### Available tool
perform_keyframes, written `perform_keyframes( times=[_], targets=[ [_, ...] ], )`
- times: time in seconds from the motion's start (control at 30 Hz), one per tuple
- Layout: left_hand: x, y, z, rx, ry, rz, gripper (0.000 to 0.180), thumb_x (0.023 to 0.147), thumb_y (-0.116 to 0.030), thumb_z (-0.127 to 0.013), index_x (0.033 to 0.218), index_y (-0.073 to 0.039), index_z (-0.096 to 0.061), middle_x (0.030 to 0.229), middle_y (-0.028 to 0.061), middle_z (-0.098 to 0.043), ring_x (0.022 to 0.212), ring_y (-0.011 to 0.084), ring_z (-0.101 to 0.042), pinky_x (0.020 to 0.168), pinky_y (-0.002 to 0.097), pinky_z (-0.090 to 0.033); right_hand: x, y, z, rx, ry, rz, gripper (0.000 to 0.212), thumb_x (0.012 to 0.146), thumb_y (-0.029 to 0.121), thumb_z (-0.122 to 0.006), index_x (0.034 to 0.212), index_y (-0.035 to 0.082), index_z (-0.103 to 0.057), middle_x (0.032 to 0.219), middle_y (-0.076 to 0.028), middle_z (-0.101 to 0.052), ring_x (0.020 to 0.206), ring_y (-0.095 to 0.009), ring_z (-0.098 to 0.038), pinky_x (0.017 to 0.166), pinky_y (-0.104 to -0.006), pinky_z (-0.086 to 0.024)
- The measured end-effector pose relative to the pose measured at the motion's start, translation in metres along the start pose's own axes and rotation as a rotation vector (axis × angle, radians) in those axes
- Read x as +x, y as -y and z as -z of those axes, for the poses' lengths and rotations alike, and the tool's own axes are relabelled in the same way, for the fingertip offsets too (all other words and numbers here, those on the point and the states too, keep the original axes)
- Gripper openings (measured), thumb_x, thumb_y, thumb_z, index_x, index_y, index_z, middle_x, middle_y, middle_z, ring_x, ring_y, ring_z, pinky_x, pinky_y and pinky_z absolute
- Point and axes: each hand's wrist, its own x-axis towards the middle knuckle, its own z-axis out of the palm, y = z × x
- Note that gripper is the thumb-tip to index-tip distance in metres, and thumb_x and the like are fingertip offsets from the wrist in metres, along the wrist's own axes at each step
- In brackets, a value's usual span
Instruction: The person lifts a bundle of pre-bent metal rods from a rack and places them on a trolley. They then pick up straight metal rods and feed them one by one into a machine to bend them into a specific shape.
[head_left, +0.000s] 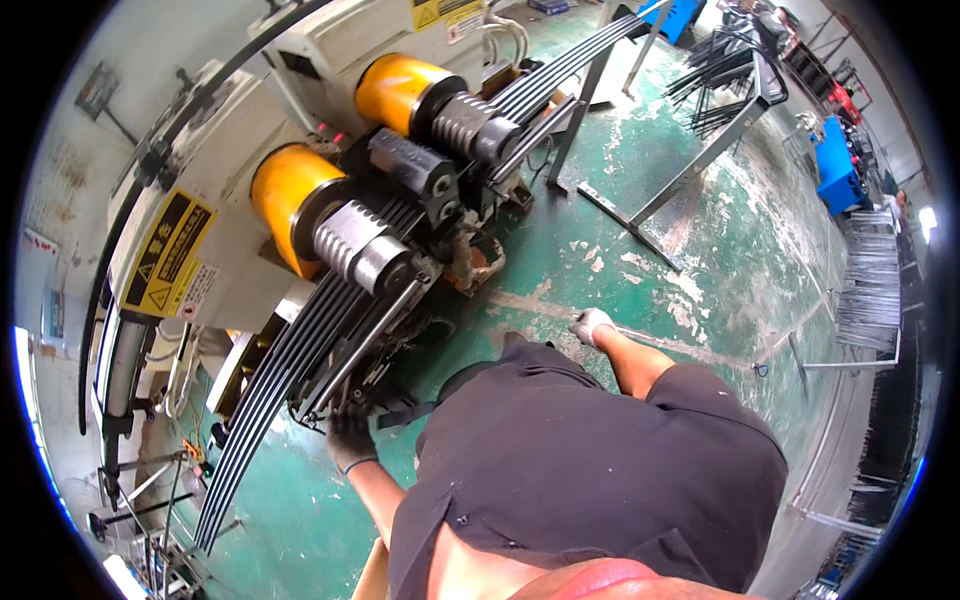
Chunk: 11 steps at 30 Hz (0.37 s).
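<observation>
My left hand (350,438), in a dark-stained glove, is at the near lower end of a roller machine (215,240), by a metal rail (375,335). Its fingers merge with the dark parts there, so their grip cannot be made out. Long dark rods (265,400) run side by side through the machine beneath two ridged steel rollers (362,245) with orange drums (295,205) behind them. Out to the right, my right hand (592,325) in a pale glove hangs over the floor, away from the machine. Its fingers look curled in, and nothing shows in them.
A metal stand (690,180) with a heap of dark rods (735,65) is at the far right. Rods also stick out of the machine's far end. A blue box-like unit (838,165) and a rack of stacked rods (868,290) stand along the right side. The green floor (640,240) is worn.
</observation>
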Motion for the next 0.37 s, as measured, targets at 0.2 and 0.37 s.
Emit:
perform_keyframes(
  times=[0.2, 0.37],
  targets=[
    [-0.028, -0.07, -0.02, -0.503, 0.593, 0.214, 0.046, 0.112, -0.036, -0.039, 0.146, -0.01, -0.053, 0.156, 0.0083, -0.051, 0.141, 0.0239, -0.049, 0.117, 0.0459, -0.039, 0.022, 0.071, 0.033, 0.178, -0.058, 0.146, 0.043, 0.087, 0.039, -0.075, 0.111, 0.004, -0.079, 0.107, -0.02, -0.079, 0.101, -0.033, -0.076, 0.091, -0.0401, -0.057],
    [-0.138, -0.006, -0.233, 0.297, -0.218, -0.591, 0.044, 0.113, -0.029, -0.04, 0.133, 0.006, -0.06, 0.13, 0.0169, -0.07, 0.122, 0.0281, -0.065, 0.11, 0.0444, -0.047, 0.018, 0.087, 0.048, 0.304, -0.051, 0.26, 0.036, 0.089, 0.032, -0.076, 0.111, 0.004, -0.078, 0.1, -0.016, -0.079, 0.09, -0.025, -0.076, 0.086, -0.0384, -0.058]
  ],
)
